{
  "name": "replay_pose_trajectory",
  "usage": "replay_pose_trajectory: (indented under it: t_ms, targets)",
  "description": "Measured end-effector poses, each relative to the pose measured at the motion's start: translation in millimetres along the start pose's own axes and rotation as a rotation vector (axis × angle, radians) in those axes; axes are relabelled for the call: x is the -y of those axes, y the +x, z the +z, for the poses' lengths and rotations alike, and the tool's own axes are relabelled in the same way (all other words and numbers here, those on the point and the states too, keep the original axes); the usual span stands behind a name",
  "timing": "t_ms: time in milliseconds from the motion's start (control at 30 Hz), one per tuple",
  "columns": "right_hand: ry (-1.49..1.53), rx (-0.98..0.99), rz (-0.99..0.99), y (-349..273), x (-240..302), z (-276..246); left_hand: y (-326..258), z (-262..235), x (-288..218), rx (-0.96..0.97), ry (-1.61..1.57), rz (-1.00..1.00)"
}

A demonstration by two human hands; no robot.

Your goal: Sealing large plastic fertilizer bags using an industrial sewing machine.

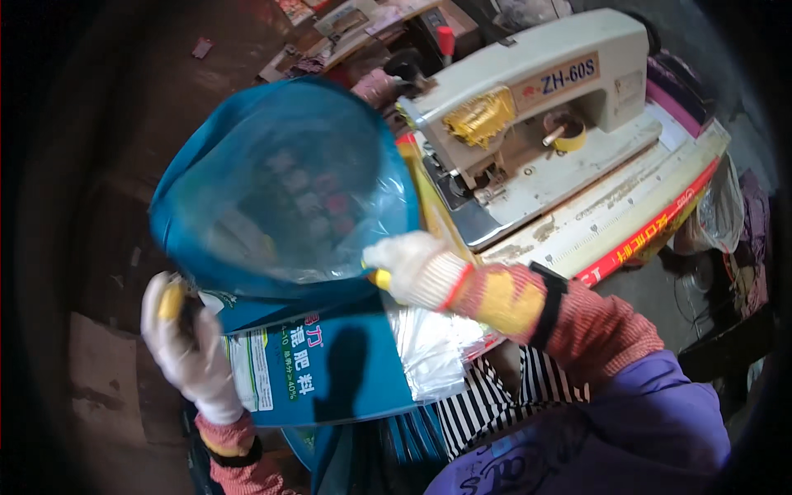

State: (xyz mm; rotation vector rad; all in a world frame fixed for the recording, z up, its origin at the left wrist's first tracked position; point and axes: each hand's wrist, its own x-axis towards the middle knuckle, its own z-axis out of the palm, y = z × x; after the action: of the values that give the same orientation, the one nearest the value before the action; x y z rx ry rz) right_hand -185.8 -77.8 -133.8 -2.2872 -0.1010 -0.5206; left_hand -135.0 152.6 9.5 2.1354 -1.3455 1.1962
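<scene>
A blue woven sack balloons out in front of me, its wide mouth showing a clear plastic liner. My right hand, in a white knit glove with a yellow fingertip, is closed on the near right part of the sack's rim. My left hand, gloved the same way, is beside the sack's near left edge with fingers bent and apart, and nothing shows in it. Below lies a flat blue printed sack, with crumpled clear plastic film at its right end.
At the right, a pale sewing machine stands on a worn table with a red-and-yellow strip along its front. A small yellow cup sits on its bed. Behind are a pink thread cone and a cluttered bench.
</scene>
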Motion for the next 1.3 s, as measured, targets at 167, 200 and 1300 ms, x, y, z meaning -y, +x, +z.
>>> replay_pose_trajectory:
  t_ms: [167,200,1300]
  targets:
    - [0.179,-0.334,-0.256,-45.9,7.3,-45.1,-65.7,39.2,39.1,0.806,0.241,-0.222]
    - [0.209,-0.316,-0.143,-53.1,3.0,-53.6,-78.0,43.0,52.7,0.750,0.291,-0.246]
    - [0.302,-0.157,0.078,-76.8,16.0,-0.9,-283.5,-128.1,170.3,1.620,0.311,-0.336]
